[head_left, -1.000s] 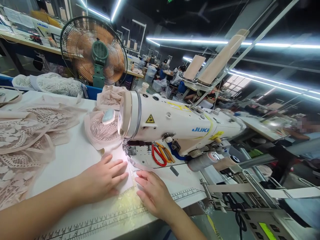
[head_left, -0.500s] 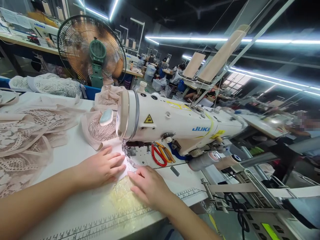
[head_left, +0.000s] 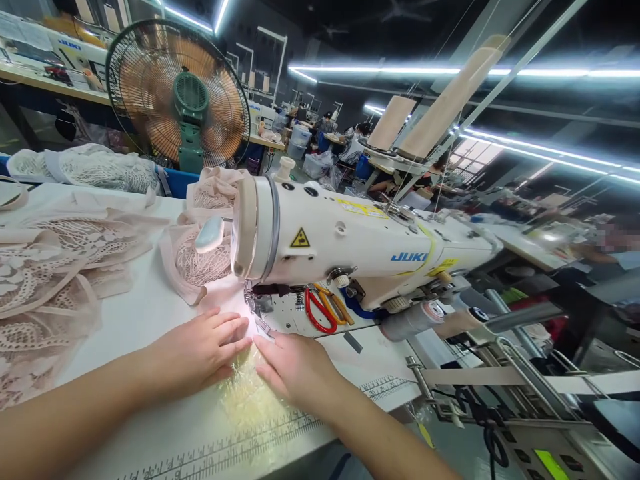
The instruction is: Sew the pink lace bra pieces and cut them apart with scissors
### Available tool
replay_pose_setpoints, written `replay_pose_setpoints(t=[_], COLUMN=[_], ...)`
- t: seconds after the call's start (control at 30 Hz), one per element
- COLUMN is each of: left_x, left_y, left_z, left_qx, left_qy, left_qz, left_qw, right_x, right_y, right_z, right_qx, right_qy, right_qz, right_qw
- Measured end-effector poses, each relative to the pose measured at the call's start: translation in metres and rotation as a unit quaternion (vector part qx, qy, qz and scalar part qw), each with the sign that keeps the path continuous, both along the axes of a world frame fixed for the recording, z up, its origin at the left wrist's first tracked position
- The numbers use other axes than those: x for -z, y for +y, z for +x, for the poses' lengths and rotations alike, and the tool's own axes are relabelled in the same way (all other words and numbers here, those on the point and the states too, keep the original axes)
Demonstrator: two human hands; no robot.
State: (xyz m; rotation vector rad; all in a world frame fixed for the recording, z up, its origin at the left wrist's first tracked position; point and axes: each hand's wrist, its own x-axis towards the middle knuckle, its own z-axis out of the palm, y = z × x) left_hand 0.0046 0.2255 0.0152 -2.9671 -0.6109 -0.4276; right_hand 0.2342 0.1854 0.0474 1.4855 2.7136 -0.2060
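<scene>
My left hand [head_left: 203,350] lies over pale pink fabric [head_left: 225,293], its fingers stretched toward the needle area of a white sewing machine [head_left: 310,233]. Close beside it, my right hand [head_left: 297,370] has bent fingers pressed together at the edge of a pale piece just in front of the presser foot [head_left: 251,303]. The fingertips of both hands almost meet there. Under the hands, a yellowish clear film patch [head_left: 250,403] covers part of the table. Much of the piece is hidden by my fingers.
Red-handled scissors [head_left: 320,310] lie beside the machine bed. Beige lace garments [head_left: 60,267] are heaped at left, with another lace bundle [head_left: 200,257] behind the needle. A fan [head_left: 180,93] stands behind. A ruler tape [head_left: 240,443] runs along the front edge; thread cones [head_left: 393,123] rise at right.
My left hand has shifted slightly down, its fingers closer together and nearer the right hand. My right hand stays about where it was. The view has tilted slightly.
</scene>
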Motion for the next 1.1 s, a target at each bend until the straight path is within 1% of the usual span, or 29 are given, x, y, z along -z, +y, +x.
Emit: replay_pose_setpoints(t=[0.17, 0.4, 0.5, 0.63, 0.77, 0.87, 0.93, 1.0, 1.1], left_x=[-0.005, -0.01, -0.013, -0.016, -0.018, -0.016, -0.015, -0.015, -0.018], left_y=[0.007, 0.025, 0.03, 0.036, 0.044, 0.053, 0.061, 0.066, 0.067], left_z=[-0.004, -0.008, -0.007, -0.007, -0.01, -0.014, -0.017, -0.02, -0.021], left_qx=[0.022, 0.006, 0.0, -0.012, -0.022, -0.035, -0.036, -0.045, -0.08], left_qy=[-0.004, 0.018, 0.023, 0.03, 0.045, 0.05, 0.05, 0.042, 0.018], left_qz=[0.022, 0.018, 0.019, 0.017, 0.03, 0.055, 0.067, 0.067, 0.058], left_qw=[1.0, 1.0, 1.0, 0.999, 0.998, 0.997, 0.996, 0.996, 0.995], right_x=[-0.01, -0.021, -0.027, -0.027, -0.016, 0.0, 0.014, 0.029, 0.046], right_y=[0.002, 0.009, 0.012, 0.012, 0.008, 0.002, -0.002, -0.007, -0.01], right_z=[-0.007, -0.027, -0.034, -0.039, -0.036, -0.029, -0.022, -0.015, -0.007], right_qx=[0.012, 0.058, 0.075, 0.088, 0.086, 0.068, 0.046, 0.02, -0.003], right_qy=[-0.035, -0.11, -0.128, -0.123, -0.101, -0.062, -0.035, 0.007, 0.087], right_qz=[-0.021, -0.053, -0.075, -0.069, -0.049, -0.008, 0.033, 0.091, 0.18], right_qw=[0.999, 0.991, 0.986, 0.986, 0.99, 0.996, 0.998, 0.996, 0.98])
